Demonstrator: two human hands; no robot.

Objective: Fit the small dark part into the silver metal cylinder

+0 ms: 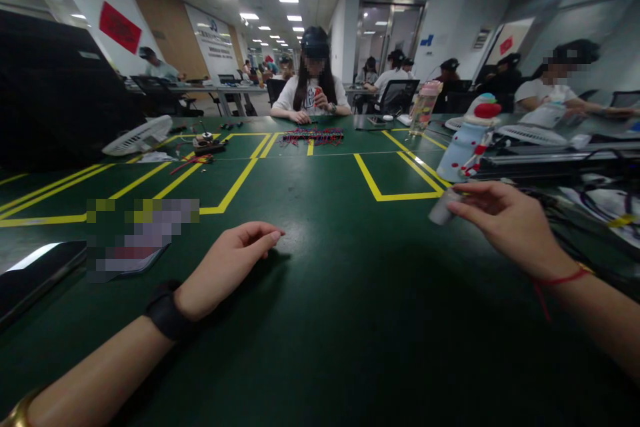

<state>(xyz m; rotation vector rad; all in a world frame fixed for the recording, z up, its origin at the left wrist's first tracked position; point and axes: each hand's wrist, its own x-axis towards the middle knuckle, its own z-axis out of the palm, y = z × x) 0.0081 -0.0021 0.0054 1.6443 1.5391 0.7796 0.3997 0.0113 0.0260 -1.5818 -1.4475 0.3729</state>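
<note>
My right hand [510, 220] pinches a small grey-white cylinder [441, 208] between thumb and fingers, at the right of the green table [320, 320]. That cylinder is just in front of a light blue bottle [463, 147] with a red and white top. Over the middle left of the table, my left hand [233, 263] has its thumb and fingertips pressed together. Whether anything tiny sits in that pinch cannot be made out. A black band circles the left wrist and a red string the right one.
Yellow tape lines [407, 197] mark the table. A bundle of coloured wires [313, 136] lies at the far middle, before a seated person. Black cables and bars crowd the right side. At left are a dark phone-like slab [43, 277], a partly blurred flat item and a white fan [140, 136].
</note>
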